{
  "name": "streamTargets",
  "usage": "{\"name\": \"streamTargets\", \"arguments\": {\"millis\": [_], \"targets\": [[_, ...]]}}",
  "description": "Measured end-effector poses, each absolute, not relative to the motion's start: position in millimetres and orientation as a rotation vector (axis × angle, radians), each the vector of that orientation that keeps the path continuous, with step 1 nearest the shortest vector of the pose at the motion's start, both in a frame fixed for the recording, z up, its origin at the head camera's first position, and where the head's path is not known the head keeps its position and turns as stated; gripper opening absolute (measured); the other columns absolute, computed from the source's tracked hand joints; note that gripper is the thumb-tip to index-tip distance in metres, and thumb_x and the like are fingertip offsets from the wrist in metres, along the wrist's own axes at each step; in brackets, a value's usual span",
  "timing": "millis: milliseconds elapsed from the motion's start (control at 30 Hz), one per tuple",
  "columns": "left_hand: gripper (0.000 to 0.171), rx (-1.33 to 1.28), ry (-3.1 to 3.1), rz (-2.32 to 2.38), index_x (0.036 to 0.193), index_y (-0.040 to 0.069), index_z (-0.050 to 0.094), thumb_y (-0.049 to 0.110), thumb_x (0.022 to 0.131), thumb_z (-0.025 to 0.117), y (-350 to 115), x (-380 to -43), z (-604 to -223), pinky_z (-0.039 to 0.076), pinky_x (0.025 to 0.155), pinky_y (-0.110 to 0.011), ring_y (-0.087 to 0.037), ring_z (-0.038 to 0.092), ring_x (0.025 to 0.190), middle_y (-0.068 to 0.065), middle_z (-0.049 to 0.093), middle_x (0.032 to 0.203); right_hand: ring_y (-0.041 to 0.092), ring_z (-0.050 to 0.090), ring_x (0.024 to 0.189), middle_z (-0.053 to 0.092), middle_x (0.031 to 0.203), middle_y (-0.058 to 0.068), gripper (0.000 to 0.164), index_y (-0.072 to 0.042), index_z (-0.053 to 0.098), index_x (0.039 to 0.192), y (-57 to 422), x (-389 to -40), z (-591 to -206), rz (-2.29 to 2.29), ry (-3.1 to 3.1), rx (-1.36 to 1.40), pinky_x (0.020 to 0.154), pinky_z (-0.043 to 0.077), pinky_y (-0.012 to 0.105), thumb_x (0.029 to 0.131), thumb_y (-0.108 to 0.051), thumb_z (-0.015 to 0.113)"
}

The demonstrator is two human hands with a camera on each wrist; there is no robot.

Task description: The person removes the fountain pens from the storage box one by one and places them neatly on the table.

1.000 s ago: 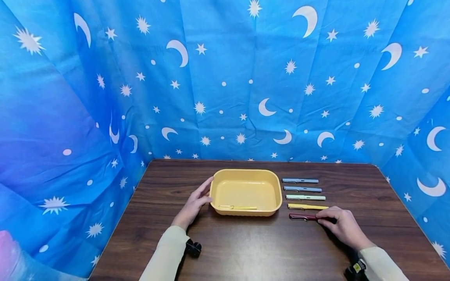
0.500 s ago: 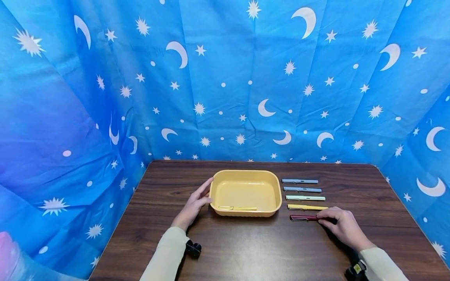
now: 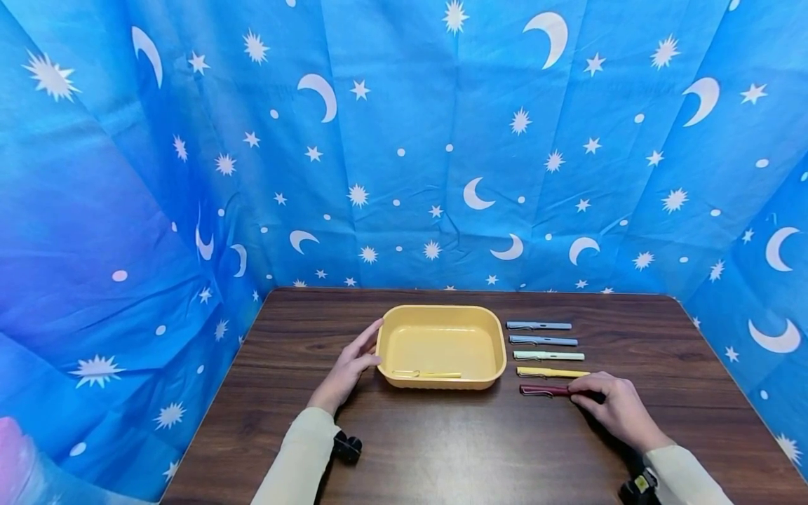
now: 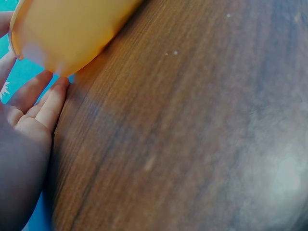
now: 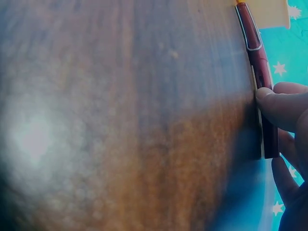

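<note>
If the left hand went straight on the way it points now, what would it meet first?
The yellow tray: the left hand lies right at its left side, seemingly touching it, though the exact contact is hard to judge.

Bright light fills the head view, with glare whitening the table (image 3: 467,438) in front of the tray (image 3: 442,344). Shadow darkens below the right hand (image 3: 615,407). Both wrist views look hazy, softly blurred.
</note>
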State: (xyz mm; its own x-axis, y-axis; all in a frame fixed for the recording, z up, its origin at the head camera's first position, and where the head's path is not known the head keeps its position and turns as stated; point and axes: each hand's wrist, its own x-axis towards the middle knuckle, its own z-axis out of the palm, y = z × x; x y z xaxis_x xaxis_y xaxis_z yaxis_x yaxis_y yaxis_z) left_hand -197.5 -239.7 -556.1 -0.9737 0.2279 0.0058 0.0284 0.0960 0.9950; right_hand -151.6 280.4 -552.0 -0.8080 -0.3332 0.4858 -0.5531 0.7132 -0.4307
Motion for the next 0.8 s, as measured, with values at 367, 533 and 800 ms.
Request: {"name": "streamTargets", "arguments": {"millis": [367, 533, 800], "targets": [[0.074, 0.267, 2.180, 2.018, 0.165, 0.027, 0.036, 0.009, 0.098, 0.062, -239.8, -196.4, -554.3, 0.033, 0.122, -0.044, -0.027, 0.033, 0.156, -0.006, 0.031, 0.171, 0.006, 0.071, 0.087, 0.077, 0.092, -0.013, 0.037, -0.025, 0.083, 0.093, 279.4, -150.2, -550.5, 0.803, -2.541, 0.690, 0.079, 0.047, 0.006, 0.071, 0.004, 0.091], [0.074, 0.276, 2.178, 2.022, 0.165, 0.026, 0.036, 0.009, 0.098, 0.062, -239.8, -197.8, -554.2, 0.035, 0.121, -0.040, -0.027, 0.033, 0.156, -0.006, 0.030, 0.172, 0.006, 0.071, 0.087, 0.077, 0.093, -0.012, 0.035, -0.024, 0.083, 0.095, 280.4, -149.9, -549.4, 0.811, -2.547, 0.685, 0.077, 0.050, 0.010, 0.073, 0.002, 0.091], [0.074, 0.287, 2.166, 2.029, 0.166, 0.025, 0.035, 0.008, 0.098, 0.062, -239.8, -197.7, -554.6, 0.037, 0.119, -0.035, -0.027, 0.032, 0.156, -0.007, 0.030, 0.172, 0.022, 0.075, 0.097, 0.079, 0.104, -0.003, 0.028, -0.015, 0.082, 0.108, 280.9, -152.4, -538.2, 0.808, -2.663, 0.570, 0.082, 0.061, 0.048, 0.082, -0.008, 0.089]]}}
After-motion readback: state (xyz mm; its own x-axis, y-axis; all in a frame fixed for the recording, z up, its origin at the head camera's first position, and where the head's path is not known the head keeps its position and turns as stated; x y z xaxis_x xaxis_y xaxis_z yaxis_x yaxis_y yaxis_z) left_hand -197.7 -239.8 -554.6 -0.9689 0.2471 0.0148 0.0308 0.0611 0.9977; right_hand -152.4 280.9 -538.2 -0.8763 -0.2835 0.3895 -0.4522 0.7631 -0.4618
